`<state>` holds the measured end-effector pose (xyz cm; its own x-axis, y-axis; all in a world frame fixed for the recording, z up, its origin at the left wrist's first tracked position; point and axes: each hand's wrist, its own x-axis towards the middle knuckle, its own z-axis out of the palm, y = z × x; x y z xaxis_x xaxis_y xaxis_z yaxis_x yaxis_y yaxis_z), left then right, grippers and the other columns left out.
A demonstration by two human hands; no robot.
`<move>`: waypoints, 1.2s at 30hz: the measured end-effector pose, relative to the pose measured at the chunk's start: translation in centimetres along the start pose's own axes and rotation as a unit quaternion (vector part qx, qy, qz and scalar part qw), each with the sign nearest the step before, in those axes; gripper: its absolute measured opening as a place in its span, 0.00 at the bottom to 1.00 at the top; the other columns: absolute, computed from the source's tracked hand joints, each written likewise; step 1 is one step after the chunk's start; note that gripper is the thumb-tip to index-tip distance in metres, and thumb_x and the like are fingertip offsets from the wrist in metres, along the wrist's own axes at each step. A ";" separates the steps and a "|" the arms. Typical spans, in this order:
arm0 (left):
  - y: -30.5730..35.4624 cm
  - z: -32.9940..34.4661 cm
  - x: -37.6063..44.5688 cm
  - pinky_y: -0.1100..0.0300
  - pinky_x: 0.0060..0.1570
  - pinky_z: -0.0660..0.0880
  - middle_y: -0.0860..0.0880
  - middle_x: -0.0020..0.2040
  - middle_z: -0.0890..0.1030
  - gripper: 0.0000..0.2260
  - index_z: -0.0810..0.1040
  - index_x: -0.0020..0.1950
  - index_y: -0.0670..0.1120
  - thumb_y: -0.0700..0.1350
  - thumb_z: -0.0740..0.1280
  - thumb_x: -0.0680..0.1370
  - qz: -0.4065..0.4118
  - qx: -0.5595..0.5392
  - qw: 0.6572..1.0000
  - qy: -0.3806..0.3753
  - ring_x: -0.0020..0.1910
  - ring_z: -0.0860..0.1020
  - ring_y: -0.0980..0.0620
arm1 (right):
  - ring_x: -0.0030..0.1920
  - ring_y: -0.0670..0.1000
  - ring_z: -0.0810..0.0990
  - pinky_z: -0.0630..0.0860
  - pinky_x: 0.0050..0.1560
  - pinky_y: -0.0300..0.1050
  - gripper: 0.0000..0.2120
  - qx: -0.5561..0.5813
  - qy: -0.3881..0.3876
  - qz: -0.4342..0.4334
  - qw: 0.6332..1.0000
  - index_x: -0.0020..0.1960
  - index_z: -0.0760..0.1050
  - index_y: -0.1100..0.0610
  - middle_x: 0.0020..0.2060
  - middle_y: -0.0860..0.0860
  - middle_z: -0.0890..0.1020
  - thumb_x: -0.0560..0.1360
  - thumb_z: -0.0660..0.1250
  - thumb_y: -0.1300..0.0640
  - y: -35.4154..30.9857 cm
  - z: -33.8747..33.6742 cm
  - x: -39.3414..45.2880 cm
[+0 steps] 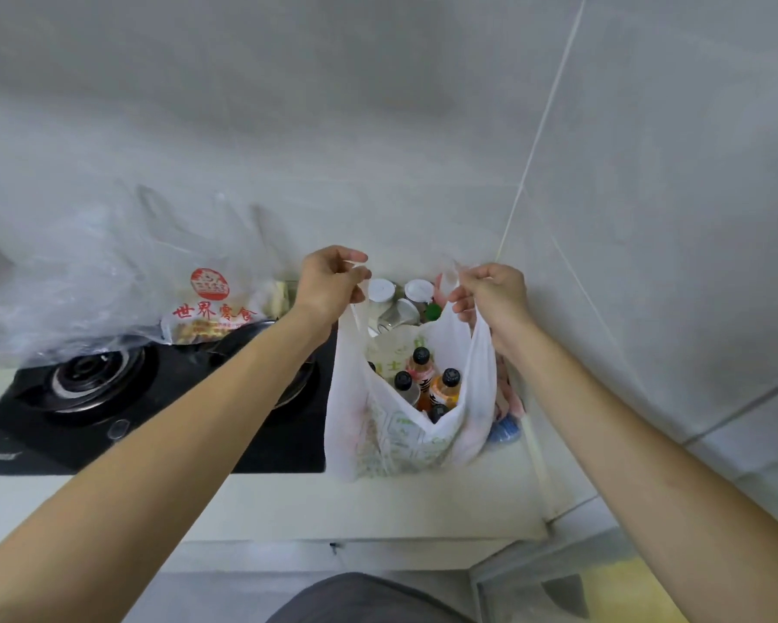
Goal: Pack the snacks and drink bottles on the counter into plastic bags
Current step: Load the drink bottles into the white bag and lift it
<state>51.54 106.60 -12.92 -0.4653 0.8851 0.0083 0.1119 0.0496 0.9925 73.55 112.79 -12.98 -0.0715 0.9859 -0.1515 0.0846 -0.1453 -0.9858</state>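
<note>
You are pinching one handle of the white bag (405, 424) in each hand, left hand (328, 285) and right hand (490, 299), with the bottles (445, 386) inside; next, probably tie the handles.

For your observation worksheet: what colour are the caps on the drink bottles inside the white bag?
Black, on the drink bottles in the white bag; the head view shows them.

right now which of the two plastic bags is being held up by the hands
The white plastic bag with black-capped drink bottles, right of the stove; left hand and right hand grip its handles. The clear plastic bag lies untouched on the stove.
</note>
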 end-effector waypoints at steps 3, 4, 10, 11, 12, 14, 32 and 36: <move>0.5 0.0 -0.4 0.63 0.33 0.77 0.43 0.42 0.82 0.06 0.80 0.52 0.41 0.33 0.65 0.80 0.012 0.024 1.000 -0.012 0.27 0.73 0.53 | 0.26 0.51 0.78 0.76 0.26 0.40 0.05 0.008 0.000 -0.016 1.000 0.46 0.75 0.62 0.31 0.58 0.84 0.81 0.66 0.65 -0.3 0.3 0.0; 0.6 0.0 -0.4 0.64 0.33 0.77 0.43 0.43 0.81 0.07 0.81 0.52 0.41 0.33 0.65 0.81 0.016 0.025 1.000 -0.009 0.27 0.74 0.54 | 0.26 0.52 0.78 0.75 0.26 0.40 0.05 0.012 0.001 -0.021 1.000 0.46 0.75 0.62 0.32 0.59 0.84 0.81 0.66 0.65 -0.3 0.5 0.1; 1.0 0.4 0.3 0.61 0.33 0.75 0.45 0.42 0.82 0.12 0.83 0.50 0.46 0.32 0.64 0.80 0.031 0.035 0.999 -0.007 0.25 0.71 0.55 | 0.24 0.51 0.78 0.73 0.24 0.39 0.04 0.016 0.003 -0.034 0.999 0.48 0.75 0.65 0.28 0.57 0.83 0.81 0.66 0.66 -0.6 1.3 0.5; 1.2 0.4 0.5 0.61 0.32 0.74 0.45 0.41 0.82 0.13 0.83 0.49 0.46 0.31 0.63 0.79 0.031 0.034 0.999 -0.002 0.26 0.71 0.54 | 0.24 0.51 0.77 0.73 0.24 0.39 0.04 0.017 0.004 -0.036 0.999 0.48 0.75 0.65 0.28 0.58 0.83 0.81 0.66 0.66 -0.7 1.4 0.6; 1.4 0.4 0.7 0.61 0.32 0.74 0.46 0.41 0.82 0.13 0.83 0.48 0.47 0.31 0.63 0.79 0.031 0.034 0.999 0.003 0.26 0.71 0.53 | 0.24 0.51 0.77 0.73 0.24 0.39 0.04 0.017 0.006 -0.038 0.999 0.47 0.75 0.65 0.29 0.59 0.83 0.81 0.66 0.66 -0.8 1.5 0.7; 1.8 0.4 1.2 0.62 0.31 0.74 0.46 0.40 0.82 0.14 0.84 0.48 0.47 0.31 0.63 0.78 0.030 0.034 0.999 0.016 0.27 0.71 0.54 | 0.24 0.52 0.77 0.73 0.25 0.40 0.06 0.017 0.009 -0.042 0.999 0.45 0.74 0.64 0.31 0.61 0.83 0.81 0.66 0.66 -1.2 1.7 1.0; 4.0 -0.3 9.9 0.66 0.30 0.74 0.46 0.42 0.83 0.17 0.84 0.47 0.47 0.30 0.61 0.77 0.035 0.064 0.996 0.051 0.32 0.75 0.53 | 0.25 0.53 0.80 0.75 0.27 0.41 0.09 -0.007 -0.005 -0.071 0.997 0.41 0.75 0.63 0.30 0.60 0.84 0.80 0.65 0.67 -3.9 7.9 8.2; 4.0 -0.3 11.9 0.65 0.31 0.74 0.46 0.42 0.82 0.17 0.84 0.49 0.46 0.29 0.60 0.77 0.034 0.065 0.996 0.049 0.33 0.74 0.52 | 0.24 0.52 0.80 0.75 0.26 0.41 0.09 -0.011 0.005 -0.077 0.997 0.41 0.75 0.63 0.27 0.58 0.83 0.80 0.65 0.67 -4.7 8.8 10.4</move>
<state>46.18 117.16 -8.79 -0.5361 0.8390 0.0924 0.2550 0.0566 0.9653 63.68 122.99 -10.61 -0.0745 0.9972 0.0029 0.0954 0.0100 -0.9954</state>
